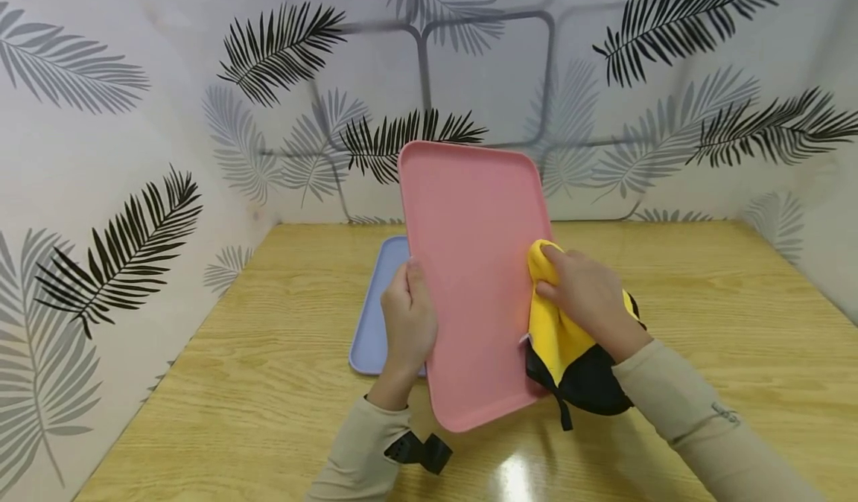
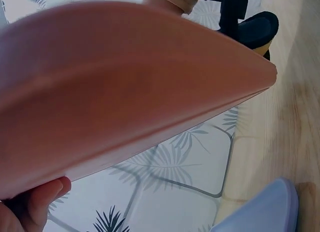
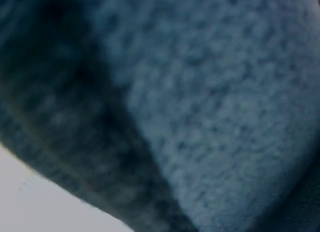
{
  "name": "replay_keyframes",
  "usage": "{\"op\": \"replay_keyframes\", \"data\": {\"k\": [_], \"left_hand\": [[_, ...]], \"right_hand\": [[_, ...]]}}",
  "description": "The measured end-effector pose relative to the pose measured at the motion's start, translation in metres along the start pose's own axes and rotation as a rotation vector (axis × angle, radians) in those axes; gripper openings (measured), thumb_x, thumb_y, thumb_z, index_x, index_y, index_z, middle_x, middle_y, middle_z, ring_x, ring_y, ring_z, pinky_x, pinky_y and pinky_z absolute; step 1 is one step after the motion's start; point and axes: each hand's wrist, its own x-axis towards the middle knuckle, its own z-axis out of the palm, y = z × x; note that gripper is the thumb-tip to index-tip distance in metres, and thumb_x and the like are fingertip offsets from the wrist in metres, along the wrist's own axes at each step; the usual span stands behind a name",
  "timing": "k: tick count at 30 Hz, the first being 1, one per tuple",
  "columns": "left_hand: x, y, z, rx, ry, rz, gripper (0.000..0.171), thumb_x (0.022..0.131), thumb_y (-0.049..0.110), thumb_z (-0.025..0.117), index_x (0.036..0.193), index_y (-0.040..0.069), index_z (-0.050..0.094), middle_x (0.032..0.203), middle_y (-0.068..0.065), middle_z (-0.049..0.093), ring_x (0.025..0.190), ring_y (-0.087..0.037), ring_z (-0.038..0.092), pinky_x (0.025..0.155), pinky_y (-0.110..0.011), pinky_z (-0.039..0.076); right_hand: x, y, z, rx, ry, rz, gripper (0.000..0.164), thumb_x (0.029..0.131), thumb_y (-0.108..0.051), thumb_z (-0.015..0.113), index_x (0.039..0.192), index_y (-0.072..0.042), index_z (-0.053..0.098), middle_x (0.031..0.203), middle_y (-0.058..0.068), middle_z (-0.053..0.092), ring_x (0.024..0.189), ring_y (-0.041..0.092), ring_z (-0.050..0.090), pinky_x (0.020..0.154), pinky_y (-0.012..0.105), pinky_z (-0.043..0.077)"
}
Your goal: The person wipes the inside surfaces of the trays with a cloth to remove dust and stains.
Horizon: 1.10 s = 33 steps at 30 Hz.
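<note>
A pink rectangular tray with a low rim is held up, tilted, above the table in the head view. My left hand grips its left edge, thumb over the rim. At the tray's right side, my right hand pinches a yellow and black cloth against the inner surface. Part of the cloth hangs down below the hand with a black strap. In the left wrist view the tray's underside fills much of the picture, the left thumb at its edge. Blurred dark cloth nearly fills the right wrist view.
A blue tray lies on the wooden table, partly hidden behind the left hand and the pink tray. Behind the table rises a wall with a dark leaf pattern. A black band sits at the left wrist.
</note>
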Motion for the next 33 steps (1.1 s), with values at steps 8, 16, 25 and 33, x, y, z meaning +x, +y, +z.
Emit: {"op": "replay_keyframes", "data": {"k": [8, 16, 25, 33], "left_hand": [[0.0, 0.001, -0.002, 0.005, -0.004, 0.014, 0.035, 0.098, 0.013, 0.032, 0.07, -0.002, 0.048, 0.054, 0.001, 0.036, 0.047, -0.011, 0.034, 0.042, -0.025, 0.029], [0.0, 0.001, -0.002, 0.013, 0.007, 0.009, 0.035, 0.098, 0.014, 0.032, 0.071, -0.002, 0.048, 0.055, 0.001, 0.035, 0.048, -0.012, 0.034, 0.043, -0.025, 0.029], [-0.001, 0.0, -0.001, 0.01, 0.0, -0.001, 0.034, 0.098, 0.013, 0.032, 0.072, -0.002, 0.048, 0.056, 0.0, 0.037, 0.049, -0.012, 0.035, 0.044, -0.026, 0.03], [-0.001, 0.001, 0.002, 0.007, 0.008, 0.009, 0.035, 0.098, 0.014, 0.032, 0.069, 0.0, 0.045, 0.055, 0.001, 0.035, 0.049, -0.011, 0.033, 0.044, -0.026, 0.029]], "right_hand": [[-0.001, 0.008, 0.006, -0.007, 0.02, 0.017, 0.04, 0.078, -0.02, 0.064, 0.112, -0.006, 0.051, 0.076, 0.018, 0.055, 0.052, 0.028, 0.046, 0.04, 0.037, 0.035], [-0.001, 0.006, 0.007, 0.065, 0.004, 0.044, 0.04, 0.08, -0.02, 0.063, 0.115, -0.003, 0.054, 0.078, 0.017, 0.057, 0.055, 0.025, 0.045, 0.043, 0.032, 0.033], [-0.005, -0.007, 0.011, 0.214, 0.025, -0.001, 0.04, 0.08, -0.016, 0.063, 0.115, 0.001, 0.054, 0.069, 0.01, 0.052, 0.053, 0.02, 0.042, 0.046, 0.029, 0.032], [-0.007, -0.03, 0.009, 0.291, 0.111, -0.11, 0.02, 0.078, -0.012, 0.065, 0.092, -0.004, 0.055, 0.06, 0.003, 0.039, 0.052, 0.018, 0.038, 0.048, 0.029, 0.031]]}}
